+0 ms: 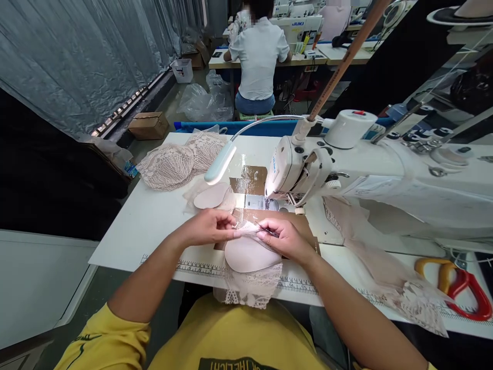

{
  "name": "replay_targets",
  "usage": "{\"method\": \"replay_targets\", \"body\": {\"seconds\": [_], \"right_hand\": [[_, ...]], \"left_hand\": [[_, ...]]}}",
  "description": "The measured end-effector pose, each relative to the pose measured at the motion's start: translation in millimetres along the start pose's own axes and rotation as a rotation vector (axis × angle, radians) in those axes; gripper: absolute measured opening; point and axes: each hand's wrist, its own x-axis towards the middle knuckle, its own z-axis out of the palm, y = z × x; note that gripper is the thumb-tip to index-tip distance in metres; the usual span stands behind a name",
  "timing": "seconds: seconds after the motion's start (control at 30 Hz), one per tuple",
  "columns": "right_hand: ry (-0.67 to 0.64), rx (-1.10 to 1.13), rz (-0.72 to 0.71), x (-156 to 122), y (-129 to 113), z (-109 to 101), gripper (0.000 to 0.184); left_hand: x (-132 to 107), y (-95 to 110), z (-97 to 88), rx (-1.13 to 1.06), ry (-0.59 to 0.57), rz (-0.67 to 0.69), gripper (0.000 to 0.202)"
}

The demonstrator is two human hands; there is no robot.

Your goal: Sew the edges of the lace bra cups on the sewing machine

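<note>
Lace hangs lower centre of frame, pinched by nearly closed left hand and right hand, likely keeping its edge taut, right also holding dark tool.

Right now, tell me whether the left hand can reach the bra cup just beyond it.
Likely yes: nothing visible stands between the left hand and that bra cup, though it would first have to release the lace fabric.

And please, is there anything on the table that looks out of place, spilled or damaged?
Nothing looks spilled or damaged. Only the lace cloth at right seems slightly untidy: its bunched end lies at the front edge of the table, beside a red handle.
</note>
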Motion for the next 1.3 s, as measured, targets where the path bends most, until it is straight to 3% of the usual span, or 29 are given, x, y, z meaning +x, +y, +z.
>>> {"method": "replay_targets", "body": {"seconds": [0.1,0.23,0.3,0.43,0.57,0.77,1.0,1.1,1.17,1.23,1.3], "right_hand": [[-0.018,-0.003,-0.017,-2.6,-1.6,0.0,0.022],[0.022,0.062,0.022,-5.0,-1.6,0.1,0.025],[0.056,0.13,0.055,-5.8,1.6,-1.8,0.034],[0.067,0.127,0.079,-6.9,11.1,-8.9,0.037],[0.031,0.042,0.058,-7.9,15.3,-13.8,0.035],[-0.034,0.063,0.065,-6.0,1.9,-9.5,0.029],[0.062,-0.052,0.042,-2.0,-7.6,1.1,0.02],[0.182,-0.083,0.045,-4.2,-1.8,-0.3,0.02],[0.295,-0.131,0.023,-6.9,0.9,-1.4,0.021],[0.36,-0.247,-0.039,-9.6,0.4,0.8,0.025],[0.296,-0.396,-0.148,-10.8,-2.5,7.9,0.03]], "left_hand": [[7.5,-6.8,14.4,-0.164,-0.173,-0.008,0.035],[22.7,-13.6,41.7,-0.543,-0.077,0.012,0.036],[26.3,-14.8,49.5,-0.632,-0.07,0.012,0.033],[26.4,-15.2,51.6,-0.616,-0.091,0.026,0.032],[25.5,-15.0,50.6,-0.568,-0.027,0.048,0.034],[27.7,-13.1,51.9,-0.57,-0.041,0.081,0.028],[32.3,-17.7,53.3,-0.43,-0.023,0.079,0.035],[23.7,-13.6,47.5,-0.202,-0.015,0.09,0.039],[13.8,-7.1,37.5,0.096,0.094,0.101,0.041],[6.4,0.4,22.2,0.369,0.286,0.123,0.039],[7.3,5.9,3.5,0.522,0.476,0.147,0.032]]}}
